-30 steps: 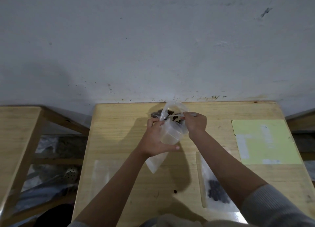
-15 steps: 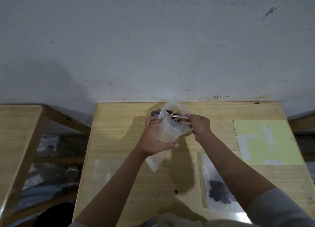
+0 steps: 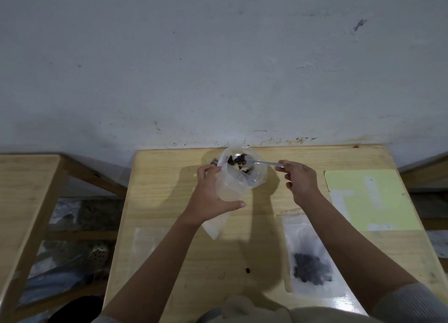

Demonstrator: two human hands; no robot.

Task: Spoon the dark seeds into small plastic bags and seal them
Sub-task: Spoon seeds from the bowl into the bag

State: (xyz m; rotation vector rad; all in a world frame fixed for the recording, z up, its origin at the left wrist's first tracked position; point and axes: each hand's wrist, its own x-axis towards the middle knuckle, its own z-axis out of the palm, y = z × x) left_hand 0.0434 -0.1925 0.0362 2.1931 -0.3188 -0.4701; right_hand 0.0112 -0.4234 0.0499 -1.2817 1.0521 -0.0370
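Landmark: wooden table (image 3: 169, 172), flush against grey wall (image 3: 218, 55).

Left of table: second wooden table (image 3: 24, 189), clutter below it, too dark to identify.

Table front-left: empty flat clear bag (image 3: 145, 245).

Table centre, toward wall: left hand (image 3: 211, 196) curled round open small plastic bag (image 3: 232, 184), thumb under it, fingers at the rim, bag mouth held open and raised off the table. Spoon (image 3: 257, 162) with dark seeds (image 3: 238, 160) at the bag mouth. Right hand (image 3: 299, 179) pinching spoon handle, fingers curled.

Table front-centre: one stray seed (image 3: 247, 270).

Table front-right: filled bag (image 3: 310, 262) lying flat, seeds inside.

Table right edge: yellow-green sheet (image 3: 371, 199).
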